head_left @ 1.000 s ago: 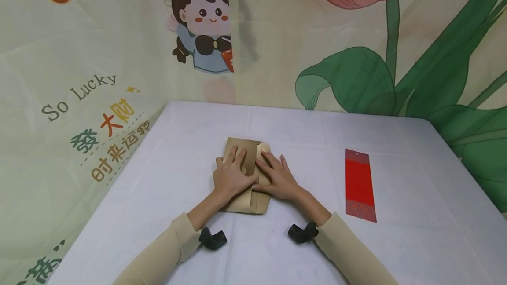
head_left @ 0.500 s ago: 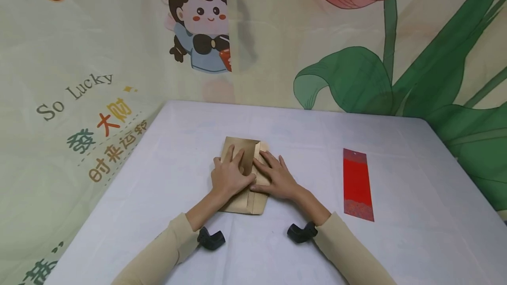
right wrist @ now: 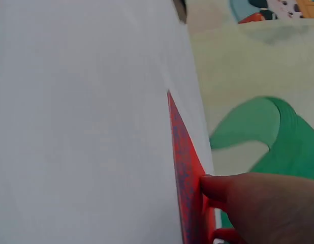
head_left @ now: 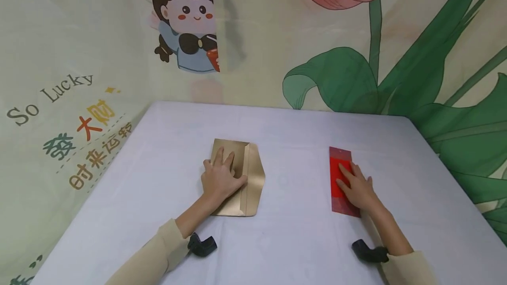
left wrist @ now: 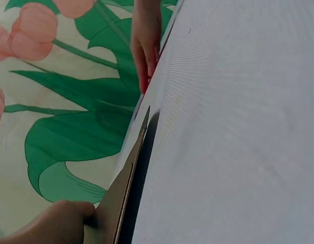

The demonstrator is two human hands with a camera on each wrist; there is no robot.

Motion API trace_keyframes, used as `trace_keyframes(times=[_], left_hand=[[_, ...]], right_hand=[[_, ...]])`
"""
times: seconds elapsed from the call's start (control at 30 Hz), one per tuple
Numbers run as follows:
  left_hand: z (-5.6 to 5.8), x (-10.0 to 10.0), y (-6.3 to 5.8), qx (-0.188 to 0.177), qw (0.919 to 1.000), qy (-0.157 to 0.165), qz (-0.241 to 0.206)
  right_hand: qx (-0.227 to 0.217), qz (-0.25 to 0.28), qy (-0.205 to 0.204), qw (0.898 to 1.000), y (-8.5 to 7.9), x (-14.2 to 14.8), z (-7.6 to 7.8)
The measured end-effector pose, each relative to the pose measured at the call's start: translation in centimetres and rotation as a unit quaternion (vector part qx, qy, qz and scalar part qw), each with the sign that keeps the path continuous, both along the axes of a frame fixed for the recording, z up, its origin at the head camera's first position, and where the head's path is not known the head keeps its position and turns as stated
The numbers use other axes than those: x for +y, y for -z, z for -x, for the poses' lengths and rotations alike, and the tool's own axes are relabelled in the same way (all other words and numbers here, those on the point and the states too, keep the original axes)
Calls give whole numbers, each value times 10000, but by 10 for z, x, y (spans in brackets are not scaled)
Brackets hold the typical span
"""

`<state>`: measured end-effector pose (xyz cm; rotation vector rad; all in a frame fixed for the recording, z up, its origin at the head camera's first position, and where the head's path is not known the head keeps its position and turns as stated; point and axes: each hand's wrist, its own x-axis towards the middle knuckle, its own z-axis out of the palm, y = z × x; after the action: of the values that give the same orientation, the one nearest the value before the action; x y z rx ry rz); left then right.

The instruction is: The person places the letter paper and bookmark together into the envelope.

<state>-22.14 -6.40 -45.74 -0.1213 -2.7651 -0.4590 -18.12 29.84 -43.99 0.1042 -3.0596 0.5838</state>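
A gold paper envelope point(head_left: 255, 179) lies on the white table with its flap unfolded to the right. My left hand point(head_left: 219, 181) rests on its body, fingers spread and thumb out toward the flap fold. Off to the right is a long red bookmark-like card point(head_left: 336, 179) with patterned ends and a small hole at the top. My right hand point(head_left: 358, 190) touches the card's red middle with loosely extended fingertips and covers part of its right side. In the right wrist view, the thumb point(right wrist: 218, 188) meets the card's surface.
The white table point(head_left: 293, 232) stretches between envelope and card. Behind it hangs a printed cloth point(head_left: 257, 34) with a cartoon figure and a large tulip; another printed cloth is at the left. A black wrist camera point(head_left: 202, 245) sits at the left cuff, another point(head_left: 370, 252) at the right.
My right hand has left the envelope and moved right onto the red card. The envelope's flap, earlier under that hand, now lies uncovered. My left hand stays on the envelope. The head view has shifted right.
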Motion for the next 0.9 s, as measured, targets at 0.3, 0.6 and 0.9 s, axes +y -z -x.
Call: trace_keyframes(times=[0.3, 0.6, 0.9], left_hand=[[-2, 0, -1, -19, 10000, 51, 41], [-4, 0, 1, -73, 10000, 1, 13], [0, 1, 2, 71, 9999, 73, 86]], right_hand=[[904, 362, -209, 9950, 27, -43, 17], [1039, 184, 37, 9944, 29, -46, 18], [1162, 1972, 186, 9733, 24, -40, 18]])
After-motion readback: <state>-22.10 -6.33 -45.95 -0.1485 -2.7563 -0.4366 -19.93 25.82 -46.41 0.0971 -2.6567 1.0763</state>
